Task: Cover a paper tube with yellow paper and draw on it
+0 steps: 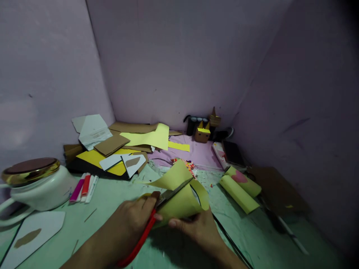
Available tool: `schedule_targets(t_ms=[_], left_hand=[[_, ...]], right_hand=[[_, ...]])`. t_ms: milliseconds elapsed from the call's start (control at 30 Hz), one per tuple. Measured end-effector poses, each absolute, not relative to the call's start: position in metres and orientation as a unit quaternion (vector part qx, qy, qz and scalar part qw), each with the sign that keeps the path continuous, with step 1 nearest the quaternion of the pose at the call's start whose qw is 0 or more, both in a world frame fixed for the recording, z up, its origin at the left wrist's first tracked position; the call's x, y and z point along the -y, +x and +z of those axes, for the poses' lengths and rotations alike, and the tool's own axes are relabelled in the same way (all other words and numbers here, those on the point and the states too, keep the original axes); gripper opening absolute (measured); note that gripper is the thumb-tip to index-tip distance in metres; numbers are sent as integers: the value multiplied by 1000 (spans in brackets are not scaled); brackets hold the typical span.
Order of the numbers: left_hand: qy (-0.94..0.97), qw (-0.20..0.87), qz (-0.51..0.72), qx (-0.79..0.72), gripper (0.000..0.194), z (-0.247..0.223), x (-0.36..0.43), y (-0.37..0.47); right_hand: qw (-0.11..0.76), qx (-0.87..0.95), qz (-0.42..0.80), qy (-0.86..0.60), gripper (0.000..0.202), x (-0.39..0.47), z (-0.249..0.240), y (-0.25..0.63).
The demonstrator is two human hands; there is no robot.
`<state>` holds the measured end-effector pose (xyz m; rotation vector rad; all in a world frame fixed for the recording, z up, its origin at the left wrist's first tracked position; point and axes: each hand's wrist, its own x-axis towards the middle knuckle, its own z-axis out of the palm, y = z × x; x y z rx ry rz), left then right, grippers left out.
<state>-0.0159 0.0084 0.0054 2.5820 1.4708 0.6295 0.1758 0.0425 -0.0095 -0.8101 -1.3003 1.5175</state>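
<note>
My left hand is closed around red-handled scissors, and one long red handle slants down beside the wrist. Their blades point up and right, lying across a sheet of yellow paper that curls into a loose tube. A flap of the same paper stands up behind the blades. From below, my right hand grips the curled paper, thumb in front and the other fingers mostly hidden behind it. Something whitish shows inside the curl, too little of it to name.
At left stand a white teapot-like pot and several markers. Cardboard and paper scraps pile up behind. Yellow paper rolls lie right, near a brown board. A small cardboard box figure stands at the back wall.
</note>
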Motion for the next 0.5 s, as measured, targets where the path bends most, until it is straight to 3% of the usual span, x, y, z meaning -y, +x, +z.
schedule_targets(t_ms=[233, 367, 500], left_hand=[[875, 1, 190, -445, 33, 5, -10, -18], [864, 58, 204, -456, 31, 4, -12, -20], [781, 127, 189, -581, 25, 8, -21, -30]], right_hand=[[458, 531, 633, -329, 46, -43, -7, 177], [455, 504, 662, -317, 46, -45, -11, 177], [469, 452, 696, -303, 44, -49, -21, 178]])
